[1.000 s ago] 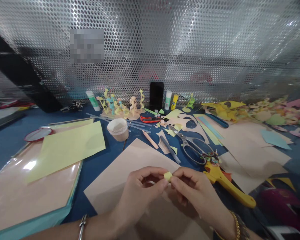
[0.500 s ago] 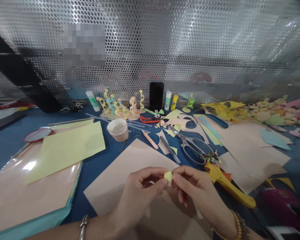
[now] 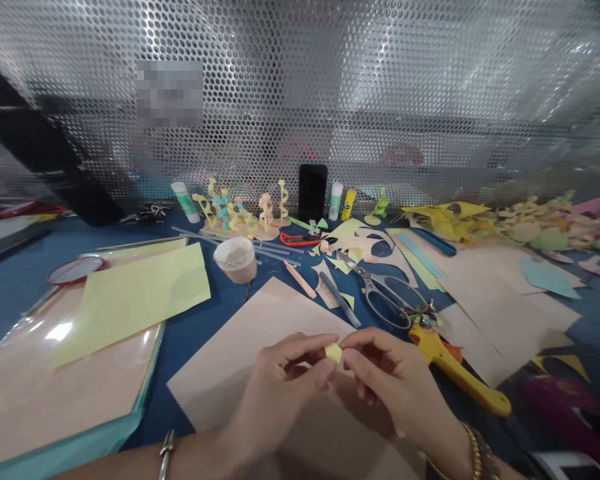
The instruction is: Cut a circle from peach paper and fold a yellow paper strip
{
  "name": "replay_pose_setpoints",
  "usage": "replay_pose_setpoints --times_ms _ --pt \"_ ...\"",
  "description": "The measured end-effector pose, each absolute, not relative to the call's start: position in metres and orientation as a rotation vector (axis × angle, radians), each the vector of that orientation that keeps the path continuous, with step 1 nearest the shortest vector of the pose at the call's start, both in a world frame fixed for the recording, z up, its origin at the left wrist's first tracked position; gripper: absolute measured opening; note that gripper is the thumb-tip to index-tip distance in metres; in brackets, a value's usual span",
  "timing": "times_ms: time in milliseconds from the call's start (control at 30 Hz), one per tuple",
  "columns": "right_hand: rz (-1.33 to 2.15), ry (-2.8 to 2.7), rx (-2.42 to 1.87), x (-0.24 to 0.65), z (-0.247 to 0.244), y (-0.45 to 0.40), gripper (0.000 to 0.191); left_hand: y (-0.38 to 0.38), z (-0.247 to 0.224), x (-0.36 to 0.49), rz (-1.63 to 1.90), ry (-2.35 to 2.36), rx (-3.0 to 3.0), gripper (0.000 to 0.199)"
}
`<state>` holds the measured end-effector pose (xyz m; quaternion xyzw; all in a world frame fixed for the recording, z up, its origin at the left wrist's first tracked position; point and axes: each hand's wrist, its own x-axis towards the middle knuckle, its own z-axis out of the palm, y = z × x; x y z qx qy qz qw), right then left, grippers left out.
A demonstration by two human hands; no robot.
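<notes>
A small folded yellow paper piece (image 3: 334,353) is pinched between the thumb and index finger of my left hand (image 3: 285,380), above a large pale pink sheet (image 3: 230,353). On its other side, the thumb and index fingertips of my right hand (image 3: 390,373) press together at the piece's right edge. Metal scissors (image 3: 387,293) lie beyond my right hand, with a yellow-handled tool (image 3: 465,377) to its right. A grey pen-like tool (image 3: 340,300) and a pink paper roll (image 3: 300,280) rest past the sheet's far edge.
At the left, a yellow sheet (image 3: 145,293) lies on a plastic folder (image 3: 80,393). A paper cup (image 3: 237,260) stands mid-table. Behind are curled paper figures (image 3: 225,210), a phone (image 3: 313,192) and glue sticks (image 3: 335,201). Paper scraps (image 3: 535,230) pile up at the right.
The yellow piece has turned slightly and shifted a little left between my fingertips. My right fingers have moved slightly, while the table items stay where they were.
</notes>
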<state>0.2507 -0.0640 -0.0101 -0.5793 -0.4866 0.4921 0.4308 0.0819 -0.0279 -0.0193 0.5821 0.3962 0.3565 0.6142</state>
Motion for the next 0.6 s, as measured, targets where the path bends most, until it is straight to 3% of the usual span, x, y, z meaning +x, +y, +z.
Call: replay_pose_setpoints --times_ms 600 --pt "0.723 -1.569 -1.337 0.2548 -0.0099 -0.0674 0.011 -0.0312 -0.0159 0.0838 0.841 0.884 1.243 0.021"
